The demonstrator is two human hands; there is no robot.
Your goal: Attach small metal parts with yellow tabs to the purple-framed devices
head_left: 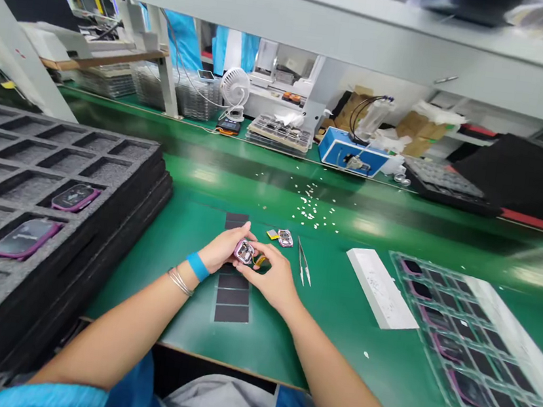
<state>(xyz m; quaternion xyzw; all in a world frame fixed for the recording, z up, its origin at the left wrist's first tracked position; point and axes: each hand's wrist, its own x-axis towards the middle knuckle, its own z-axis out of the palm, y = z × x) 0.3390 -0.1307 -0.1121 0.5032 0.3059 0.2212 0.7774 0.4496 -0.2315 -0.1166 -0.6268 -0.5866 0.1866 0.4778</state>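
Note:
Both hands meet over the green bench, holding one small purple-rimmed device case [244,251] with exposed metal parts inside. My left hand [223,248], with a blue wrist strap and bangles, grips its left side. My right hand [273,278] pinches its right side, where a small orange flex part shows. Under the hands lies a strip of dark rectangular pads [233,295]. Just beyond them rest a second open case [286,237] and a small yellow part [272,234]. Metal tweezers [304,263] lie right of my right hand.
A stack of black foam trays [122,165] at left holds two purple devices [75,197]. A clear blister tray [476,347] of parts and a white strip [380,288] sit at right. White bits are scattered ahead. A fan [234,90] and blue box [349,154] stand beyond the conveyor.

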